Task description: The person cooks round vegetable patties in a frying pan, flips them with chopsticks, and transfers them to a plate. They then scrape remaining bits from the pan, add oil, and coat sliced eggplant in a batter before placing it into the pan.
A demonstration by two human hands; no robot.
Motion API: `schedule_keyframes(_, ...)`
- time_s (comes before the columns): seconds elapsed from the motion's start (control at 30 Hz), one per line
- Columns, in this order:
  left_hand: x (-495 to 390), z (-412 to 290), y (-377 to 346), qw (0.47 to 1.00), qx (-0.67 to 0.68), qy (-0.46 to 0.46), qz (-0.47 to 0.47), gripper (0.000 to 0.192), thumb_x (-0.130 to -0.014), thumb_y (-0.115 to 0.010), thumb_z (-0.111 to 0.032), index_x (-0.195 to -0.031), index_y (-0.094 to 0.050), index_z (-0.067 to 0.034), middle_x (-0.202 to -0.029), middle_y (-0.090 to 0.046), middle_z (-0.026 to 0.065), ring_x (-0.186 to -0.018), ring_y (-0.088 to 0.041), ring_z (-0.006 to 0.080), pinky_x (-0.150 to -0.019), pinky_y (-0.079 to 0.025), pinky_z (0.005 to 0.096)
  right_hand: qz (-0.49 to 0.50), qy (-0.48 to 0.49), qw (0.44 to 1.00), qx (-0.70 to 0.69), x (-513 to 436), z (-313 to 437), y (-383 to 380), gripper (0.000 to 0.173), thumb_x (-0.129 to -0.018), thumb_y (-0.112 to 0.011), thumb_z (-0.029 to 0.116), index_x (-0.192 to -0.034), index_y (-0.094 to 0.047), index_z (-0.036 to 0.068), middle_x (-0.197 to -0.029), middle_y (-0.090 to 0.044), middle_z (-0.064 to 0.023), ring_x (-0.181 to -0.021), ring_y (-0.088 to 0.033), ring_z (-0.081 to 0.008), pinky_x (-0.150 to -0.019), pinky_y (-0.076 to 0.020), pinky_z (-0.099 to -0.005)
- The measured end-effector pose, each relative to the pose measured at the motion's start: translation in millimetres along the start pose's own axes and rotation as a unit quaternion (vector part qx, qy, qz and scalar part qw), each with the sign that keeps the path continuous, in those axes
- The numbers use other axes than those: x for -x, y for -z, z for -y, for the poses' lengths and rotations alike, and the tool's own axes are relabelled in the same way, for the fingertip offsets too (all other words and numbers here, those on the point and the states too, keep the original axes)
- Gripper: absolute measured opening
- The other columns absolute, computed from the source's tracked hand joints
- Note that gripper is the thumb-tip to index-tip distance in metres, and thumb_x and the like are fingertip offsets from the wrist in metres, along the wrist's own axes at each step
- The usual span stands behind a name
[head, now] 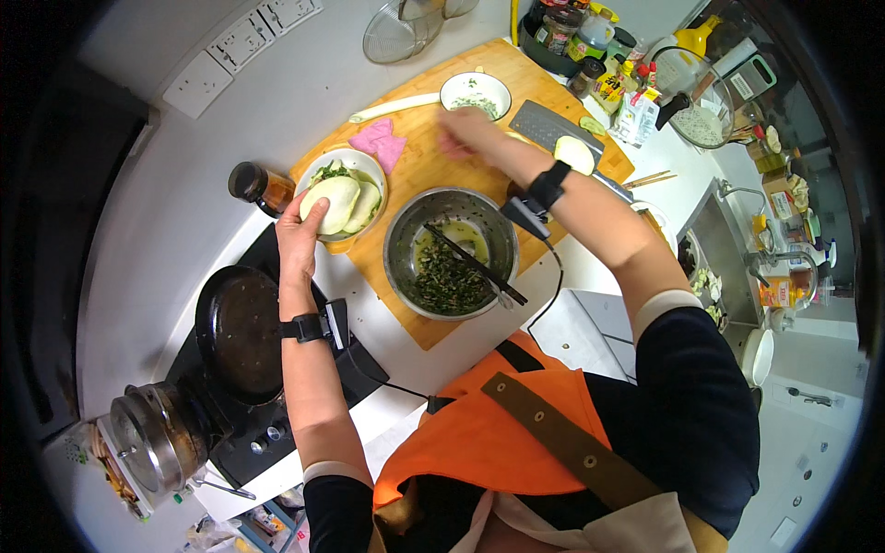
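Observation:
My left hand point(304, 225) holds a pale, flat vegetable slice point(332, 205) by its edge, over a white bowl point(378, 171) with another slice and chopped greens in it. My right hand point(464, 133), blurred, is just below a small dark-rimmed white bowl point(508, 90) that contains white and green bits; its fingers look curled, and whether they hold anything does not show. A steel mixing bowl point(508, 228) with chopped green filling point(449, 276), dark chopsticks point(477, 263) and a spoon stands on the wooden cutting board point(415, 325). A cleaver point(553, 131) lies at the right with a pale cut piece point(574, 154).
A pink cloth point(382, 143) and a long white-green stalk point(394, 108) lie on the board. At the left stand a spice jar point(259, 186), a black frying pan point(242, 335) on the stove and a lidded steel pot point(148, 439). Bottles and a sink point(736, 276) are at the right.

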State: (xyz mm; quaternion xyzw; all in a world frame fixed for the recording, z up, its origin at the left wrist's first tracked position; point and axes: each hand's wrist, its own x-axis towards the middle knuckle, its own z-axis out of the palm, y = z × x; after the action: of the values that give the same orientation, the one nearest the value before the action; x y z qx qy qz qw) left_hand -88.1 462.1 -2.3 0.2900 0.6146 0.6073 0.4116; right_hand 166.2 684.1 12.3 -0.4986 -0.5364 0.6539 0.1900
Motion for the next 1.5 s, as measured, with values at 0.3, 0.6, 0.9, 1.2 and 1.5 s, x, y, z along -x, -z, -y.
schedule_keyframes(0.3, 18.2, -13.9, -8.1, 0.999, -0.007, -0.008, -0.037, 0.046, -0.085, -0.076, -0.014, -0.125, -0.06, 0.002, -0.11, -0.068, 0.0085, -0.096, -0.064, 0.0143, -0.086, -0.051, 0.028, -0.134, -0.096, 0.959, -0.231, -77.2, -59.9, 64.3, 0.034, -0.098, -0.043, 0.015, -0.126, -0.044, -0.005, -0.098, -0.064, -0.0259, -0.072, -0.069, -0.0361, -0.056, -0.062, -0.0443)
schedule_keyframes(0.6, 63.8, -41.0, 0.6, 0.996, -0.027, -0.03, -0.082, 0.043, -0.087, -0.072, -0.01, -0.125, -0.06, 0.004, -0.115, -0.067, 0.0103, -0.1, -0.063, 0.0155, -0.092, -0.049, 0.0287, -0.08, -0.058, 0.993, -0.063, -34.5, -34.9, 69.9, 0.033, -0.095, -0.038, 0.006, -0.121, -0.046, -0.012, -0.093, -0.067, -0.0249, -0.067, -0.07, -0.0332, -0.052, -0.0604, -0.0375)
schedule_keyframes(0.9, 137.5, -88.9, 35.2, 0.99, -0.019, -0.078, -0.118, 0.037, -0.084, -0.076, -0.013, -0.118, -0.067, -0.002, -0.104, -0.07, 0.0082, -0.088, -0.066, 0.0131, -0.078, -0.053, 0.0258, 0.185, -0.084, 0.977, 0.063, 169.4, 2.3, -20.7, 0.042, -0.097, -0.046, 0.025, -0.114, -0.054, -0.012, -0.097, -0.07, -0.0257, -0.074, -0.072, -0.0234, -0.057, -0.06, -0.0268)
schedule_keyframes(1.2, 215.7, -87.8, 79.3, 0.986, -0.054, -0.079, -0.133, 0.038, -0.085, -0.076, -0.015, -0.119, -0.065, 0.0, -0.103, -0.069, 0.0084, -0.086, -0.066, 0.0141, -0.073, -0.055, 0.0273, 0.245, -0.126, 0.961, -0.026, 266.9, -128.0, -152.0, 0.041, -0.093, -0.045, 0.02, -0.103, -0.053, -0.019, -0.084, -0.068, -0.0273, -0.07, -0.071, -0.0299, -0.058, -0.0605, -0.0362)
schedule_keyframes(1.5, 252.5, -58.8, 75.5, 0.989, -0.033, -0.04, -0.137, 0.038, -0.086, -0.074, -0.011, -0.121, -0.064, 0.001, -0.107, -0.069, 0.0086, -0.09, -0.066, 0.0146, -0.08, -0.054, 0.0275, 0.155, -0.096, 0.983, -0.032, 226.5, -204.3, -206.2, 0.038, -0.094, -0.047, 0.02, -0.09, -0.059, -0.015, -0.081, -0.068, -0.0247, -0.064, -0.07, -0.0283, -0.052, -0.0594, -0.0341)
